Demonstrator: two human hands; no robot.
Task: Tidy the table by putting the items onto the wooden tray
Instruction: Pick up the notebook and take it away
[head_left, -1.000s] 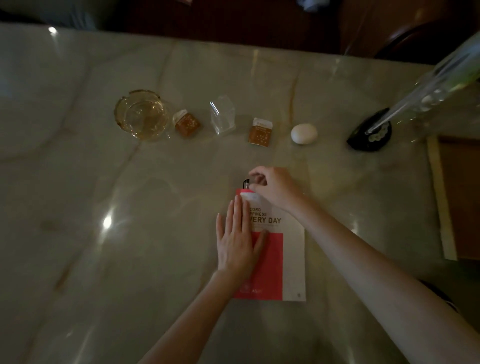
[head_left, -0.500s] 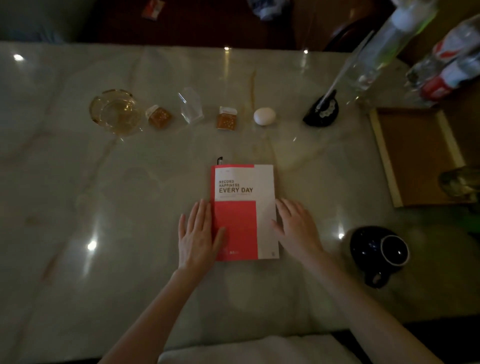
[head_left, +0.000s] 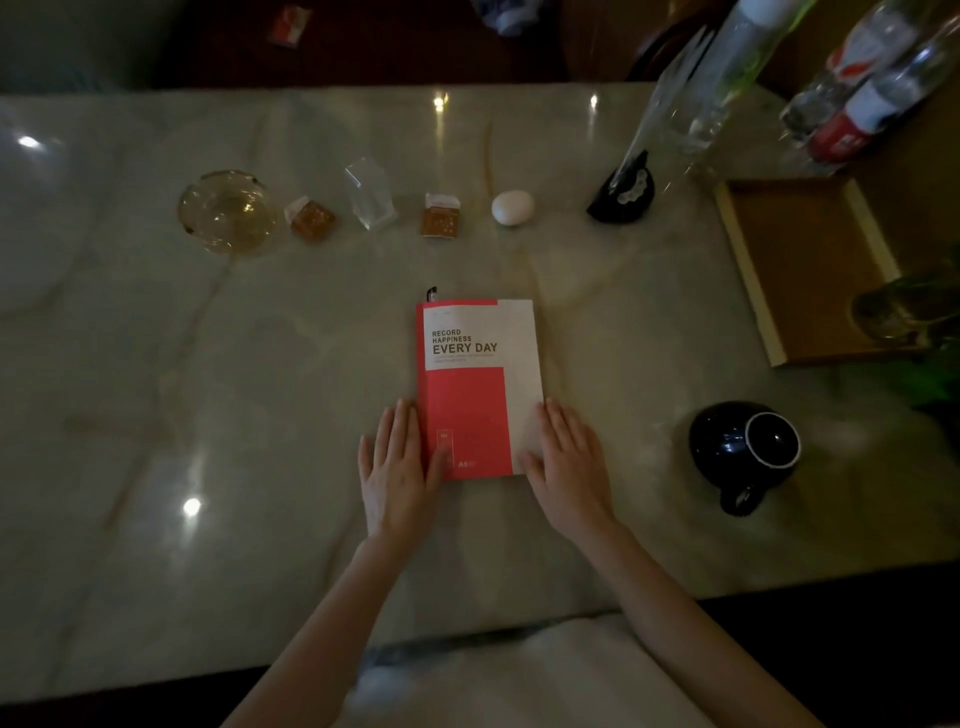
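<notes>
Here, a person's left hand (head_left: 397, 467) and right hand (head_left: 566, 462) lie flat, fingers straight and slightly apart, touching both long sides of a red-and-white notebook (head_left: 478, 384) near the marble table's (head_left: 156, 364) front edge. The wooden tray (head_left: 748, 270) sits empty at the right edge, well apart. Risk, prob.: thin, smooth cover on polished stone gives fingertips no lip, so it may skid vs. lift. Along the back edge: a matte, rounded egg (head_left: 512, 207) that could roll, and a faceted glass ashtray (head_left: 227, 210).
</notes>
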